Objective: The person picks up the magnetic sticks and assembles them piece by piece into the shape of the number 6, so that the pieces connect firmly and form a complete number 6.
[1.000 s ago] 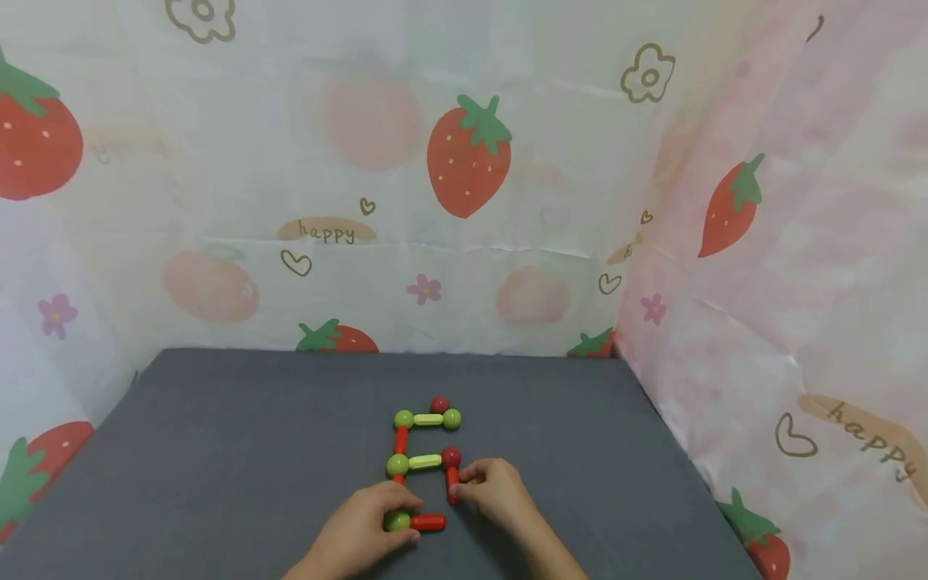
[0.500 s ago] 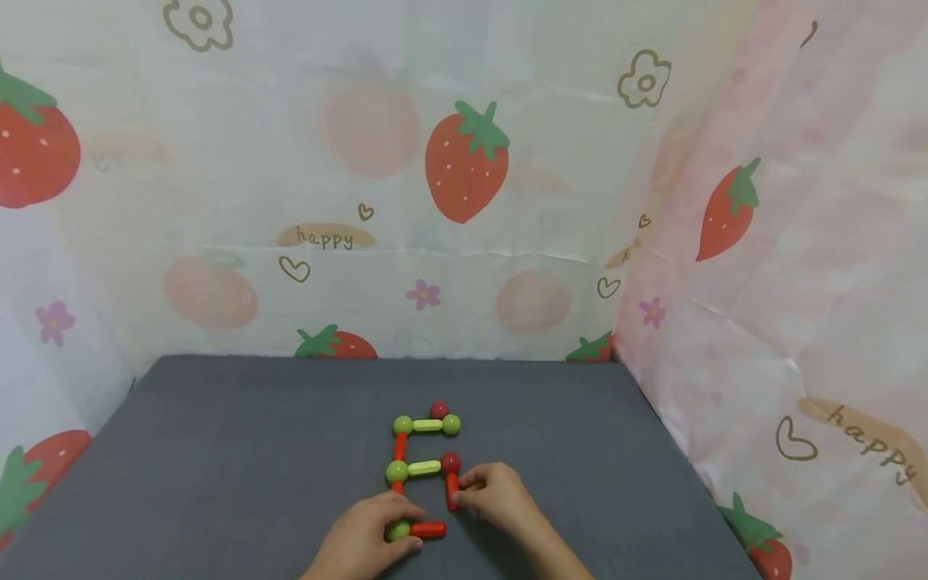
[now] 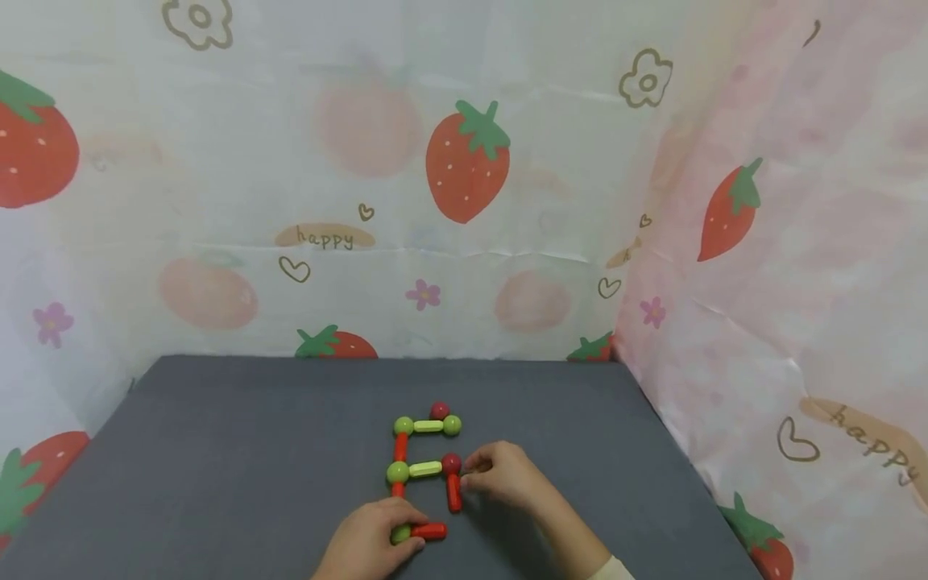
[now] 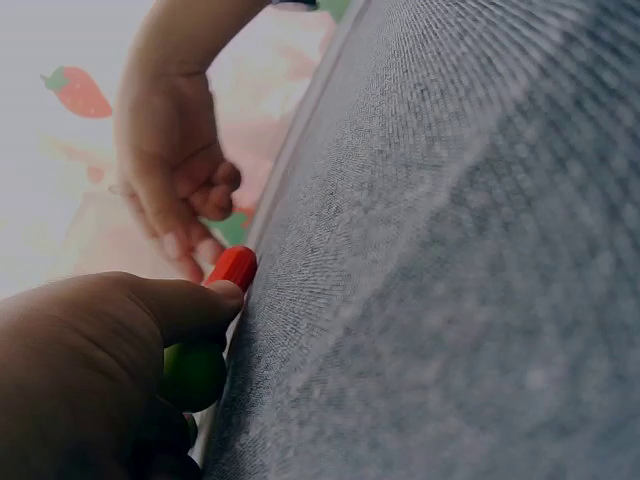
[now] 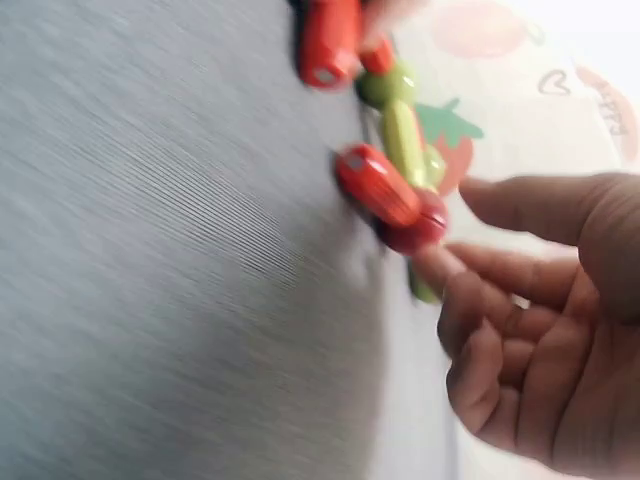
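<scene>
Magnetic rods and balls lie on the dark cloth in a shape of linked segments. My left hand holds the nearest green ball between thumb and fingers, partly covering it. From that ball a red rod points right; its tip shows past the thumb in the left wrist view. My right hand hovers beside a red ball and the red rod hanging from it. In the right wrist view that hand's thumb and fingers are spread, with nothing held; whether a fingertip touches the red ball is unclear.
Farther up, a green ball joins a yellow-green rod. Beyond stand another yellow-green rod and a red ball behind a green ball. A strawberry-print curtain walls the dark table.
My right hand has let go of the right-hand red rod and drawn slightly up and right, fingers parting. The left hand stays at the nearest green ball. The head view has shifted slightly.
</scene>
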Tool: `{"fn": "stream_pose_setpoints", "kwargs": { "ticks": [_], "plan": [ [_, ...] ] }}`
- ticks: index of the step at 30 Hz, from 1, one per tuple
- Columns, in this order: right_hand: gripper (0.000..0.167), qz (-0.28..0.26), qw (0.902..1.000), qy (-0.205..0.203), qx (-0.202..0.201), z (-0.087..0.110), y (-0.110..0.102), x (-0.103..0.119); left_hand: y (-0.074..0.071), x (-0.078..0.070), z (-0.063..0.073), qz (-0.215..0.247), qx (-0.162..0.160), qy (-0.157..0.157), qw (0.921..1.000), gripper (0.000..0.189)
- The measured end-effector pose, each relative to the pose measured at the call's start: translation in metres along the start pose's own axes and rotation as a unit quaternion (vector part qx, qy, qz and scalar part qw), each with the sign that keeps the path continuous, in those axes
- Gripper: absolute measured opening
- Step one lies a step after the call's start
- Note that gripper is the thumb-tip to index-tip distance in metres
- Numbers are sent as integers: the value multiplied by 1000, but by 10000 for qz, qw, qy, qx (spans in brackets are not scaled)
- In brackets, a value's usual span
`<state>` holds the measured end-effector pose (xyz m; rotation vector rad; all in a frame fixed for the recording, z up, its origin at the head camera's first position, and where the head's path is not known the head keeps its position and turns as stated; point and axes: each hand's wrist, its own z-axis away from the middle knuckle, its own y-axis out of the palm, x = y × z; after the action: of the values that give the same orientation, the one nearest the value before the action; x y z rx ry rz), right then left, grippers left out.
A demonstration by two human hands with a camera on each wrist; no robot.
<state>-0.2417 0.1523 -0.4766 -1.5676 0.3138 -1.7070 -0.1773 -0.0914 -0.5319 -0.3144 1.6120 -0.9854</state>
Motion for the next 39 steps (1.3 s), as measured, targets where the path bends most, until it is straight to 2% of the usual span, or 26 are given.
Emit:
{"fn": "stream_pose_setpoints", "kwargs": {
  "ticks": [5, 9, 15, 19, 24, 29, 39],
  "plan": [
    [28, 543, 9971, -526, 51, -15, -19, 4, 0, -1, 0, 164, 156, -261, 9994, 18],
    [29, 738, 9941, -779, -188, -30, -34, 9, -1, -3, -3, 211, 124, -260, 9994, 17],
    [27, 769, 9907, -1025, -457, -52, -39, 17, -1, -3, -1, 239, 77, -232, 9994, 19],
    [25, 666, 9908, -979, -657, -67, -36, 21, -2, -3, 0, 258, 123, -156, 9995, 18],
    [27, 555, 9903, -967, -827, -85, -30, 24, -2, -1, 0, 187, 36, -7, 9998, 18],
    [30, 373, 9916, -988, -753, -98, -21, 25, -3, -1, 2, 99, -41, 66, 9999, 18],
    [37, 272, 9962, -603, -560, -111, -5, 14, -5, -2, 3, 172, 5, -3, 9999, 17]
  ]
}}
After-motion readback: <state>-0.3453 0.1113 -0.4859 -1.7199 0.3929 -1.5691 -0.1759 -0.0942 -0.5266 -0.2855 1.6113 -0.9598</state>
